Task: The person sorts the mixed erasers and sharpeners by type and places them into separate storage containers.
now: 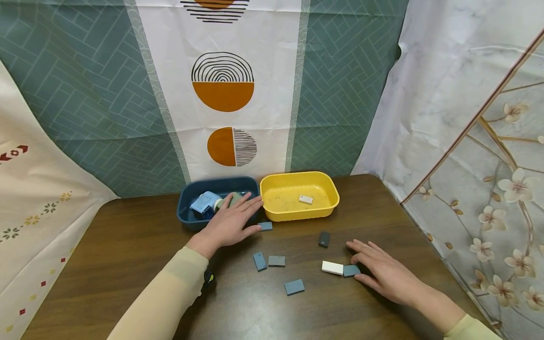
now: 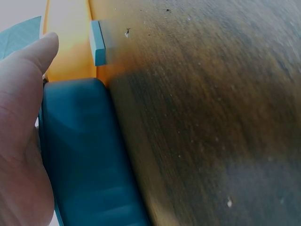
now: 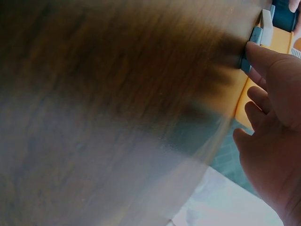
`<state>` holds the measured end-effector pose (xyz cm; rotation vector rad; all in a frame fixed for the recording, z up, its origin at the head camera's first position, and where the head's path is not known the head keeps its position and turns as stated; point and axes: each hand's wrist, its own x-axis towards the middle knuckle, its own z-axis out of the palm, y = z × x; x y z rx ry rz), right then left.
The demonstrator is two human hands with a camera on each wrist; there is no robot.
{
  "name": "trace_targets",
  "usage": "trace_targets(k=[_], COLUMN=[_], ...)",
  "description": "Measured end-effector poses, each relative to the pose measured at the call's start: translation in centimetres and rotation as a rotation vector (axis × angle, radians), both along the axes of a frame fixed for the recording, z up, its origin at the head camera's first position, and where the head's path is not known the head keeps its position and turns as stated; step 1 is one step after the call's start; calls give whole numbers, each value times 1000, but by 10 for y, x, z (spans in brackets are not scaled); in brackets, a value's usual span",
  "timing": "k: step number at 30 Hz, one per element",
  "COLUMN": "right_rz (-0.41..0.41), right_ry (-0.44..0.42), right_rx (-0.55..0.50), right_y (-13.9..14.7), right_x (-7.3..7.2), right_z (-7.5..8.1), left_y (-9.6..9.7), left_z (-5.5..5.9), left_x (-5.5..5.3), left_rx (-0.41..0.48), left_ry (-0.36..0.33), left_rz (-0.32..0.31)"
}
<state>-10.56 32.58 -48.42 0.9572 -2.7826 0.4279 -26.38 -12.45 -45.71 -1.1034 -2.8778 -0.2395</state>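
Note:
My right hand (image 1: 382,271) is low over the table at the right, thumb and index finger pinching a small blue-grey rectangular block (image 1: 351,270). A white block (image 1: 332,267) lies end to end with that one, on its left. In the right wrist view, the thumb (image 3: 263,56) overlaps the pinched block (image 3: 257,35). My left hand (image 1: 229,222) hovers at the front of the dark blue bin (image 1: 187,221), fingers straight and holding nothing. Just by its thumb is another blue block (image 1: 266,226), also seen in the left wrist view near the yellow bin.
The yellow bin (image 1: 297,216) stands against the blue one, with a white block (image 1: 305,199) inside. Bottles and packets (image 1: 206,202) fill the blue bin. Loose on the table are a black block (image 1: 324,239), a grey block (image 1: 276,260) and blue blocks (image 1: 294,286). Patterned cloths hang around the table.

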Motion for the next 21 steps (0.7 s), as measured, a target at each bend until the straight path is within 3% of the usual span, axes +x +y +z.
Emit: trace_targets(k=[21], right_rz=[-6], right_ry=[9], right_rx=[16], right_y=[-1], right_x=[-1], right_z=[2], left_y=[0], left_z=[0], left_x=[0], left_rx=[7], left_ry=[-5], left_rz=[2])
